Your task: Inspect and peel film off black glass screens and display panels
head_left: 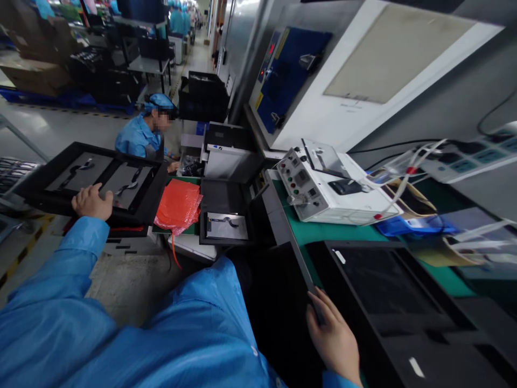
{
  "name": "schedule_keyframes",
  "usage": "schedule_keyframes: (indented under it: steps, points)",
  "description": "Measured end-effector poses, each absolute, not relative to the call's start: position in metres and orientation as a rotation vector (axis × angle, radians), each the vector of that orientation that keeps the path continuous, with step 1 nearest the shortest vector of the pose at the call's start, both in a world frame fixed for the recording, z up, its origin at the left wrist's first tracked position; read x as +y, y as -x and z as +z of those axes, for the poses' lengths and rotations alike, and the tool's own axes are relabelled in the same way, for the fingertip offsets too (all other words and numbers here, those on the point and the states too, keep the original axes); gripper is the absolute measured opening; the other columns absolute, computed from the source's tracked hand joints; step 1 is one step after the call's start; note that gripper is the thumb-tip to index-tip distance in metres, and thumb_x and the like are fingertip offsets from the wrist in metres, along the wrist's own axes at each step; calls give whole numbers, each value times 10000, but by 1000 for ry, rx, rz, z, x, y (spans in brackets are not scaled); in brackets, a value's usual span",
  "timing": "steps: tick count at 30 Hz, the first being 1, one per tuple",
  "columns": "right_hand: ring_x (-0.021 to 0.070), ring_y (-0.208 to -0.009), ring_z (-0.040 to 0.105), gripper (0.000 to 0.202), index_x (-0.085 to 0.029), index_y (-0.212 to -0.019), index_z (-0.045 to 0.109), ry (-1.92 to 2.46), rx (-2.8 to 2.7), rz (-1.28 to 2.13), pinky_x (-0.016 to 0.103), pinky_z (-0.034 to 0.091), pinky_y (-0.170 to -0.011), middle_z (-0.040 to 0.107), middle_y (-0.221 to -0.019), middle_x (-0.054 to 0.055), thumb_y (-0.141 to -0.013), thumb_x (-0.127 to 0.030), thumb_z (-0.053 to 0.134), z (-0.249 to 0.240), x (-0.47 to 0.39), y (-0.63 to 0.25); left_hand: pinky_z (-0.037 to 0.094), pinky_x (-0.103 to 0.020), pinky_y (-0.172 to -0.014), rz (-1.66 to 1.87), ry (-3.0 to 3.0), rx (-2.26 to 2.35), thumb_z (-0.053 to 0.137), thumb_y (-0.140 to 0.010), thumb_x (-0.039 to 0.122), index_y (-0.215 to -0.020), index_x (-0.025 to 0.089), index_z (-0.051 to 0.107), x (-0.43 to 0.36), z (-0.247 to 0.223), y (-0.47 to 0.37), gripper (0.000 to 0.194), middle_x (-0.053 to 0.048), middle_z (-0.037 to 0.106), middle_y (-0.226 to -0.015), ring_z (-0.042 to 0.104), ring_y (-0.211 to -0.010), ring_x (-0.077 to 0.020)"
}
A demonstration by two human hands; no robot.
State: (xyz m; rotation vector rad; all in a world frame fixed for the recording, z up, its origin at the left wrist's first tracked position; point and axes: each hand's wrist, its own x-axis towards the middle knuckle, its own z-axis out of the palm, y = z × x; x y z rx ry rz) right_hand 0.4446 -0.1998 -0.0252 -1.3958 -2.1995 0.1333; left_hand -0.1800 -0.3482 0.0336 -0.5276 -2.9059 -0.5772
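Observation:
At the left, my left hand (93,202) rests over the near side of a black tray (34,196), its fingers apart on the panels. Two grey flat panels (131,183) with dark curved strips lie in that tray. Low on the right, my right hand (333,337) is closed around the edge of a dark flat tray (278,302), which stands tilted against my body beside the green bench. Much of this tray blends into shadow. Between my hands, an open black case (205,229) holds another grey panel (226,226).
Red plastic bags (177,205) lie beside the case. A co-worker (139,132) sits beyond them. On the green bench (302,231) stand a white control box (335,199) and a large black foam tray (331,269). A blue-doored white cabinet (291,75) rises behind.

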Motion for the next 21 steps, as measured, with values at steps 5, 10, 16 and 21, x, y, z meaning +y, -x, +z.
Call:
schedule_keyframes:
  steps: [5,10,16,21]
  points:
    - [313,-975,747,397,-195,-1052,763,1384,-2175,131,411,636,-787,725,-1238,109,-888,-449,505,-26,-197,-444,209,-491,-1197,-566,501,-2908,432,-904,394,-1399,114,542,-347,37,178,579,-163,510,-1495,387,-1417,-311]
    - [295,-881,764,371,-186,-1005,773,1362,-2139,84,389,642,-735,751,-1169,113,-894,-413,501,-22,-197,-438,213,-510,-1196,-505,512,-2944,416,-924,398,-1400,98,545,-346,40,177,577,-198,503,-1496,388,-1426,-331]
    - [292,-886,766,379,-159,-977,769,1330,-2150,0,347,621,-652,763,-1125,119,-925,-394,476,-20,-198,-436,180,-521,-1208,-471,523,-3011,413,-942,409,-1449,103,502,-344,43,179,599,-198,424,-1559,315,-1475,-341]
    - [276,-895,760,320,-178,-981,767,1352,-2175,-34,334,606,-639,760,-1139,99,-928,-345,499,-22,-199,-439,170,-551,-1208,-416,509,-3039,409,-959,429,-1474,99,472,-340,42,181,615,-207,398,-1575,288,-1489,-349]
